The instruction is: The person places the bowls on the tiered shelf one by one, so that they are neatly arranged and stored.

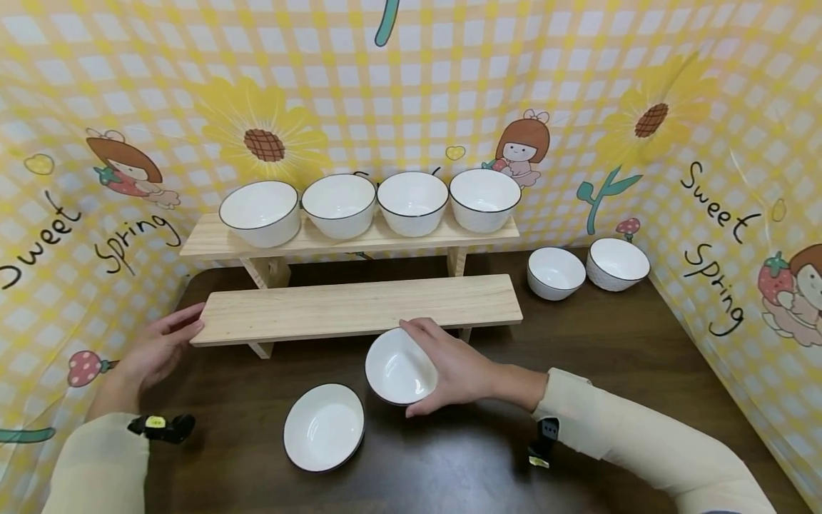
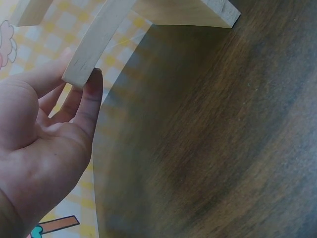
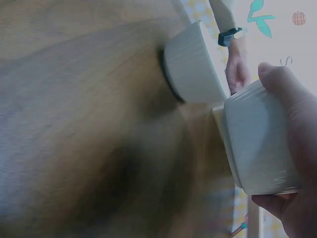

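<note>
My right hand (image 1: 459, 368) grips a white bowl (image 1: 397, 368) with a dark rim, thumb and fingers on opposite sides. In the right wrist view this bowl (image 3: 260, 141) appears raised off the table. It is in front of the lower board of a two-tier wooden shelf (image 1: 359, 307). At that board's left end, my left hand (image 1: 157, 350) pinches the wood; the left wrist view has the board end (image 2: 89, 59) between thumb and fingers. A second white bowl (image 1: 324, 428) stands on the table, left of the held one.
Several white bowls (image 1: 338, 207) stand in a row on the upper board (image 1: 205, 235). Two smaller white bowls (image 1: 556, 273) sit on the dark wooden table (image 1: 642, 371), right of the shelf. Yellow checked cloth (image 1: 411, 86) hangs behind and at both sides.
</note>
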Demonstrator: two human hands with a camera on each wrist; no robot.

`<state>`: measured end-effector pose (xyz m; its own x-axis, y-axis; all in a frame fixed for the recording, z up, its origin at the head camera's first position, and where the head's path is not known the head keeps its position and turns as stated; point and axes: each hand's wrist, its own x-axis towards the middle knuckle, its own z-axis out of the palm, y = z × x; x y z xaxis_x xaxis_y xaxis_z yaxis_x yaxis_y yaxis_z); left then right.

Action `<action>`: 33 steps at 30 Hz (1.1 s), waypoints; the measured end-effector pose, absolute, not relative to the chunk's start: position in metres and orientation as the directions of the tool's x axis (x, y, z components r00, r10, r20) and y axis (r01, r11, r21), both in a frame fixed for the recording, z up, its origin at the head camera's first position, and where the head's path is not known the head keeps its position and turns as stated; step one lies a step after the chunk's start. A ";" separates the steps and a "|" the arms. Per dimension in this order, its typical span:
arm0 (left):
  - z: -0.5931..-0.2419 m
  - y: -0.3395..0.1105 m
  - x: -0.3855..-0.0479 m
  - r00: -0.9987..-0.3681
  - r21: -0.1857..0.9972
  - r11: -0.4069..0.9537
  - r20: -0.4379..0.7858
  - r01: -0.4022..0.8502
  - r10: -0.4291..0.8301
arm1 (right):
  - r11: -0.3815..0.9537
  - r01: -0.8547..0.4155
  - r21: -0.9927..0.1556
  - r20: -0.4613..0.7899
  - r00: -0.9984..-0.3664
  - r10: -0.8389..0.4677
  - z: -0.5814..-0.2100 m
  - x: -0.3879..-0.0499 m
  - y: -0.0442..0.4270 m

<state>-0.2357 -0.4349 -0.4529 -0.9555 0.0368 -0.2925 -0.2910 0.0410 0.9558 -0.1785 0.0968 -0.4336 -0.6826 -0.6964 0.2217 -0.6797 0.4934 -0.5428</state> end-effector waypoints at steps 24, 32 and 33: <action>-0.452 -0.434 -0.235 -0.952 0.949 0.089 -0.304 -0.302 0.009 | 0.491 -0.654 -0.575 0.253 -0.713 -0.654 -0.393 -0.207 0.020; -0.455 -0.437 -0.237 -0.952 0.948 0.099 -0.305 -0.303 0.013 | 0.532 -0.644 -0.550 0.233 -0.730 -0.642 -0.390 -0.218 -0.007; -0.455 -0.437 -0.238 -0.952 0.948 0.097 -0.305 -0.302 0.014 | 0.534 -0.643 -0.550 0.232 -0.731 -0.641 -0.389 -0.219 -0.010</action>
